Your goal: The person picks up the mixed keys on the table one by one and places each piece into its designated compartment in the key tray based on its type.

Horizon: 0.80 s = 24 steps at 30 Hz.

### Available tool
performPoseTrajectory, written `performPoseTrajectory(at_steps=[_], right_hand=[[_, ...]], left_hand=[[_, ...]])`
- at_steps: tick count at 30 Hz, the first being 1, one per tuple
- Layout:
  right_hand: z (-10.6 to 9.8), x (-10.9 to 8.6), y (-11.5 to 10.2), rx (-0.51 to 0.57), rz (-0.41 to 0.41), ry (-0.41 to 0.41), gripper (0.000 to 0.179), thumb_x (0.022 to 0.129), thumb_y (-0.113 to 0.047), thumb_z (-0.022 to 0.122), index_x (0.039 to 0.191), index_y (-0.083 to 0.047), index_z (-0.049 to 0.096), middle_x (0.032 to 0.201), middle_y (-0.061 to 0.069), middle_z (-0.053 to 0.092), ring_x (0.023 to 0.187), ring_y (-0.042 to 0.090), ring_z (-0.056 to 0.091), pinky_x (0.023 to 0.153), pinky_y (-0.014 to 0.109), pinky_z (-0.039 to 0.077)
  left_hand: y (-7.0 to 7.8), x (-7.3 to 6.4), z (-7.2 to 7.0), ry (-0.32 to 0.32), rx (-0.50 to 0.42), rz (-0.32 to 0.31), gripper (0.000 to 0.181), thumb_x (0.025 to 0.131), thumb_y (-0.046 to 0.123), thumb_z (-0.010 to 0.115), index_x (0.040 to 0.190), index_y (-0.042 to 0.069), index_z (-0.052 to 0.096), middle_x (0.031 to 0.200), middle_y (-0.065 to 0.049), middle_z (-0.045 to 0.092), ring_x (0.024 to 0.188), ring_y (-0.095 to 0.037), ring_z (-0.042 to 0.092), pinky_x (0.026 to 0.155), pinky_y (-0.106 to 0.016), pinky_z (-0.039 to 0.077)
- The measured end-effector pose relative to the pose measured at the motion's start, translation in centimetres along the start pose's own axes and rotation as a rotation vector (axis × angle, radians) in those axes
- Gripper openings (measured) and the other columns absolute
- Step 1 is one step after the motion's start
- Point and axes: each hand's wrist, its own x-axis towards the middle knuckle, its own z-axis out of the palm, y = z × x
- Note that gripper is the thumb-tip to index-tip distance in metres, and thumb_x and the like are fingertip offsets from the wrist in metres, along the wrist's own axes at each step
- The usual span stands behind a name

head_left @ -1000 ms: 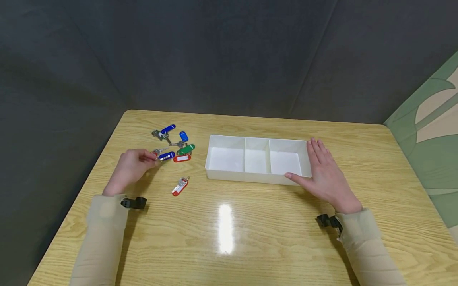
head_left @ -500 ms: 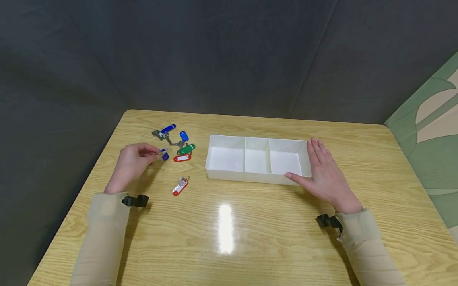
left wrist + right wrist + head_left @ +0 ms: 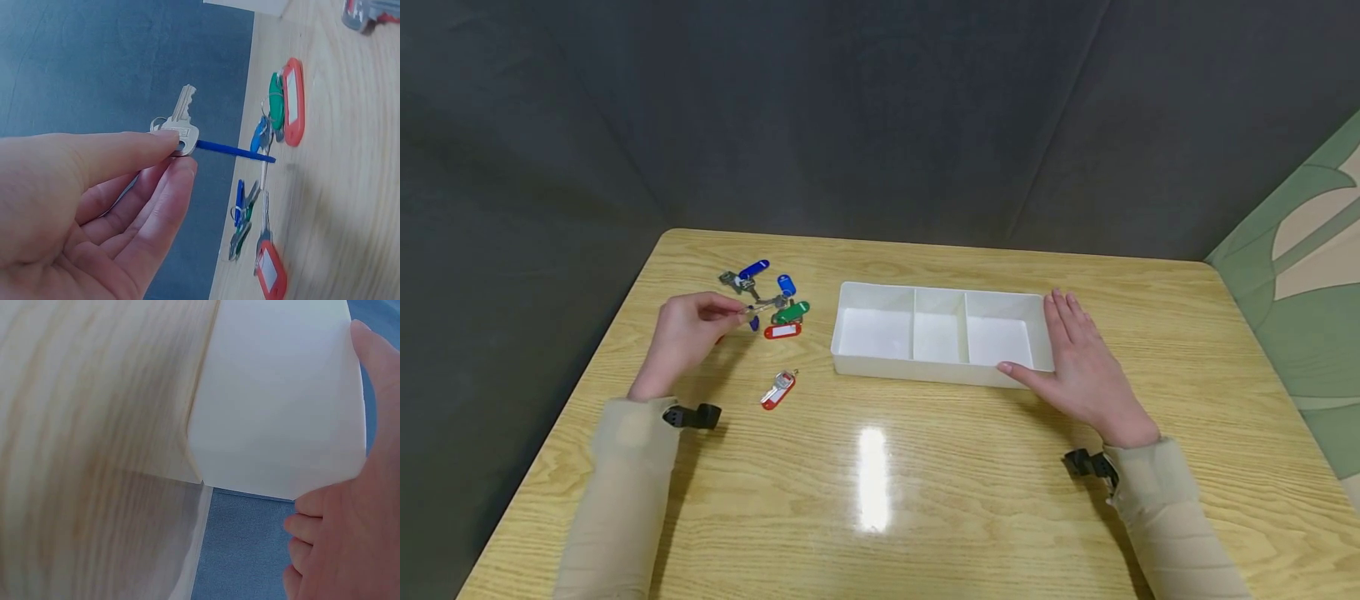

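My left hand (image 3: 685, 333) pinches a silver key (image 3: 184, 112) between thumb and fingers, lifted above the table. A blue key tag (image 3: 234, 150) hangs from it by a ring. Just beyond lie several other tagged keys, among them a green tag (image 3: 792, 312), a red tag (image 3: 782, 331) and a light blue tag (image 3: 786, 285). Another red tag (image 3: 270, 270) with a key shows in the left wrist view; the left hand hides it in the head view. My right hand (image 3: 1086, 375) rests with straight fingers against the right end of a white three-compartment tray (image 3: 917, 369).
Nearer the front lies a single key with a red tag (image 3: 778, 390), apart from the pile. A dark blue tag (image 3: 754, 269) is at the back of the pile. The wooden table (image 3: 970, 492) meets a dark fabric partition (image 3: 880, 125) behind.
My left hand has picked the key with the blue tag up off the table and moved slightly right and away from me. The right hand and the tray have stayed put.
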Motion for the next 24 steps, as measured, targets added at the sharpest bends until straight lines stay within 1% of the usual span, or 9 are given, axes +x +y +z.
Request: performPoseTrajectory(at_steps=[6, 12, 17, 24], right_hand=[[0.0, 0.1, 0.0, -0.002, 0.008, -0.01, 0.114, 0.091, -0.065, 0.064, 0.16, 0.005, 0.007, 0.167, 0.023, 0.006, 0.153, 0.038, 0.004, 0.123, 0.046, 0.003], [0.0, 0.0, 0.0, -0.003, 0.002, -0.007, 0.113, 0.091, -0.065, 0.064, 0.16, 0.006, 0.007, 0.166, 0.024, 0.006, 0.153, 0.037, 0.002, 0.123, 0.047, 0.003], [0.0, 0.0, 0.0, -0.005, -0.004, 0.0, 0.113, 0.09, -0.064, 0.065, 0.159, 0.006, 0.009, 0.166, 0.025, 0.007, 0.153, 0.038, 0.003, 0.123, 0.047, 0.003], [-0.1, 0.0, -0.1, 0.0, 0.005, -0.003, 0.113, 0.09, -0.065, 0.065, 0.16, 0.005, 0.009, 0.166, 0.024, 0.007, 0.154, 0.036, 0.001, 0.122, 0.048, 0.003]], left_hand=[[0.4, 0.3, 0.5, -0.011, -0.026, 0.021, 0.014, 0.096, 0.01, 0.073, 0.108, 0.004, 0.077, 0.106, -0.012, 0.073, 0.091, -0.024, 0.069, 0.072, -0.021, 0.053], [0.8, 0.5, 1.0, -0.015, -0.034, 0.037, 0.013, 0.096, 0.01, 0.073, 0.107, 0.006, 0.077, 0.106, -0.011, 0.073, 0.093, -0.023, 0.068, 0.074, -0.025, 0.053], [1.2, 0.6, 1.3, -0.007, -0.033, 0.065, 0.012, 0.095, 0.008, 0.074, 0.107, 0.005, 0.077, 0.105, -0.01, 0.073, 0.092, -0.023, 0.068, 0.076, -0.027, 0.054], [2.0, 0.8, 1.7, -0.007, -0.039, 0.075, 0.012, 0.095, 0.007, 0.074, 0.106, 0.004, 0.077, 0.105, -0.01, 0.073, 0.091, -0.023, 0.067, 0.078, -0.03, 0.055]])
